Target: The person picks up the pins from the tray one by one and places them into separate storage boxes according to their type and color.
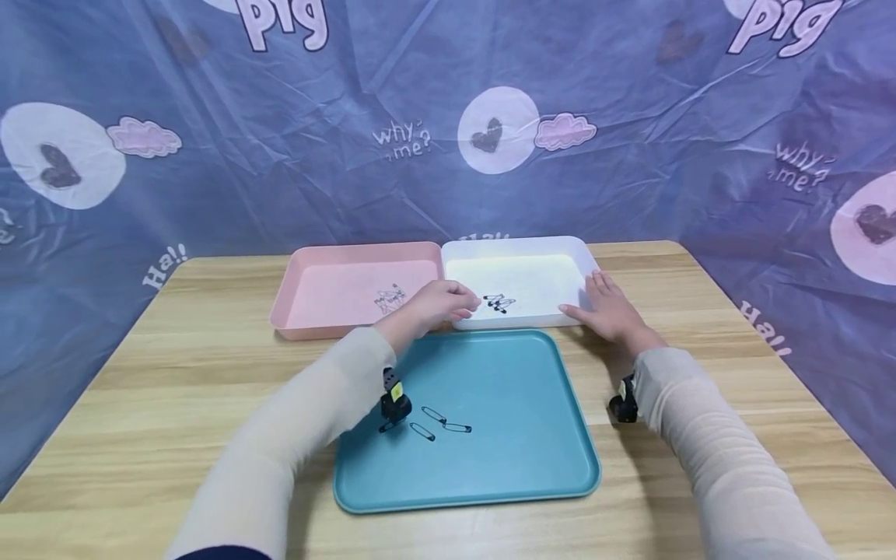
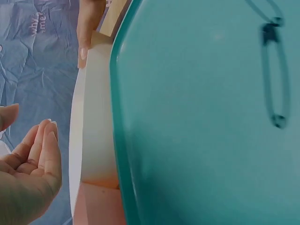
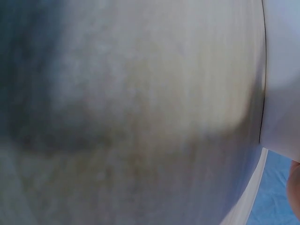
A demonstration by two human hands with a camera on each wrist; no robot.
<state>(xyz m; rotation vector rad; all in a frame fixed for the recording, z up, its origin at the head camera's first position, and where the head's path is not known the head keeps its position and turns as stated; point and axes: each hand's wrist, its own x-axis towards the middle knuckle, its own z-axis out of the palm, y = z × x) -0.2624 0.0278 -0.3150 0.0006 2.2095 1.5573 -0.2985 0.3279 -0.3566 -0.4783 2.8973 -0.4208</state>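
My left hand (image 1: 439, 302) hovers above the left end of the white tray (image 1: 539, 272). Its fingers are loosely bent, and the left wrist view shows the thumb apart from them with nothing between. Close to its fingertips, a small cluster of black safety pins (image 1: 499, 303) lies in that tray. At the white tray's right end, my right hand (image 1: 610, 311) rests on the rim with fingers extended. Several dark safety pins (image 1: 423, 432) lie spread on the teal tray (image 1: 504, 428), one partly hidden behind the left wrist camera.
A pink tray (image 1: 329, 288) adjoins the white one on the left and holds a pile of pale safety pins (image 1: 390, 299). All the trays stand on a wooden table (image 1: 175, 404). Behind it hangs a blue printed cloth (image 1: 308, 155).
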